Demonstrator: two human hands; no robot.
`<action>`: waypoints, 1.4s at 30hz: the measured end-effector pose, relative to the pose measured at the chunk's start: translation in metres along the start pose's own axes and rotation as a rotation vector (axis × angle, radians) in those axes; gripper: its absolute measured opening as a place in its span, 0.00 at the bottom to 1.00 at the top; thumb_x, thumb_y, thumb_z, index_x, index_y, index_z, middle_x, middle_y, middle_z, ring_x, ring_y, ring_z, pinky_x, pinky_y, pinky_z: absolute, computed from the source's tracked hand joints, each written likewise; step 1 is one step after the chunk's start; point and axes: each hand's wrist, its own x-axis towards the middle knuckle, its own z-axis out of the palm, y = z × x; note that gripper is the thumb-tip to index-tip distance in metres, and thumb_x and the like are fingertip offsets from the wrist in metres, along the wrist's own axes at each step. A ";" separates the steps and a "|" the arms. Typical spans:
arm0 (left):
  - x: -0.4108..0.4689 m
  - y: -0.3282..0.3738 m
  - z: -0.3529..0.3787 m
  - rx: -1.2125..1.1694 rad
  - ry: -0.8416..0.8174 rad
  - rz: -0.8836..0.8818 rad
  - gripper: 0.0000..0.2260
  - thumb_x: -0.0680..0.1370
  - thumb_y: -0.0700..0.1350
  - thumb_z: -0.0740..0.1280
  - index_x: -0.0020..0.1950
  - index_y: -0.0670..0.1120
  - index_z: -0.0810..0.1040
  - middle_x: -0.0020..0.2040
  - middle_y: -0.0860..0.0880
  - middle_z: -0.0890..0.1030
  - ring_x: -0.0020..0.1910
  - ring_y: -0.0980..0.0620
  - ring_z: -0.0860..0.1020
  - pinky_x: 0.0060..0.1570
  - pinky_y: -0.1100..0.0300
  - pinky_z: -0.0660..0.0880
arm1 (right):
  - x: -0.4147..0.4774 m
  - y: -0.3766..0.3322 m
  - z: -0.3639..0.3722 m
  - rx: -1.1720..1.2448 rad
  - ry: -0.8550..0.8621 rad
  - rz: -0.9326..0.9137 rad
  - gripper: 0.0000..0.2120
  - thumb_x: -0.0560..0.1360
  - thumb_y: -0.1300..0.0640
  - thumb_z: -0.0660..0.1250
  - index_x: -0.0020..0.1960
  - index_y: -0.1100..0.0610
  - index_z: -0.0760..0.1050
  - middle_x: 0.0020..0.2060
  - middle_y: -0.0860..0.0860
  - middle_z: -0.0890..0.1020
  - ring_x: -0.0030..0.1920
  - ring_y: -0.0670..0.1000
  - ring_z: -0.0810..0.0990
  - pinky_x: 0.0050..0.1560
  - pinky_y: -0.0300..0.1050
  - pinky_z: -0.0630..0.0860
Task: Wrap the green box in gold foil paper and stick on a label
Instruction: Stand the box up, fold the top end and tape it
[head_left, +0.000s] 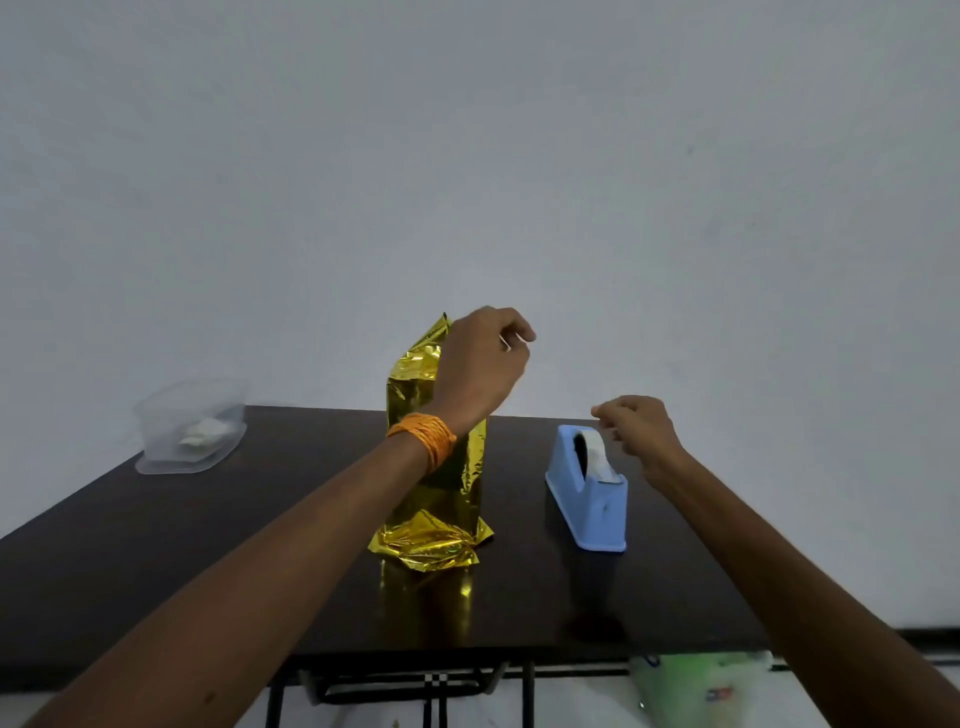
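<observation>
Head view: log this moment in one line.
box: foil-wrapped, upright on table | left hand: at box top, grip unclear | right hand: over dispenser, hold unclear

Setting: plain indoor room arranged as a small gift-wrapping station; whether it is a home or a workplace cannot be told.

Evidence:
- Plain pale grey wall (467, 156), filling the upper view.
- One dark brown glossy counter (156, 571) set against that wall, carried on black metal legs (527, 696).
- Blue desktop tape dispenser (587, 499), loaded with a roll, on the counter's right part.
- Gold-foil-wrapped box (436, 493), standing upright mid-counter.
- Clear plastic container (192, 426) holding something white, at the far left corner.
- Blurred green-and-white packet (696, 686), below the counter's front edge, right side.
</observation>
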 end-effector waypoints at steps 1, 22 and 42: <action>-0.002 0.007 0.010 -0.037 -0.063 -0.027 0.07 0.73 0.38 0.68 0.45 0.49 0.84 0.38 0.55 0.80 0.38 0.57 0.78 0.41 0.63 0.74 | -0.001 0.006 -0.006 -0.046 0.028 0.000 0.10 0.75 0.58 0.71 0.42 0.65 0.81 0.39 0.59 0.82 0.35 0.50 0.75 0.36 0.43 0.71; -0.080 -0.027 0.146 0.011 -0.687 -0.343 0.15 0.69 0.51 0.79 0.43 0.40 0.83 0.44 0.43 0.84 0.41 0.48 0.80 0.40 0.54 0.74 | -0.013 0.038 -0.007 0.066 -0.053 0.289 0.10 0.74 0.62 0.74 0.36 0.60 0.77 0.32 0.52 0.77 0.29 0.46 0.71 0.23 0.36 0.65; -0.090 -0.028 0.146 -0.037 -0.606 -0.347 0.21 0.69 0.51 0.79 0.56 0.41 0.83 0.51 0.44 0.84 0.47 0.48 0.81 0.45 0.57 0.77 | -0.065 0.043 -0.006 0.276 0.042 0.191 0.14 0.74 0.65 0.73 0.30 0.62 0.77 0.26 0.52 0.76 0.19 0.41 0.69 0.20 0.32 0.64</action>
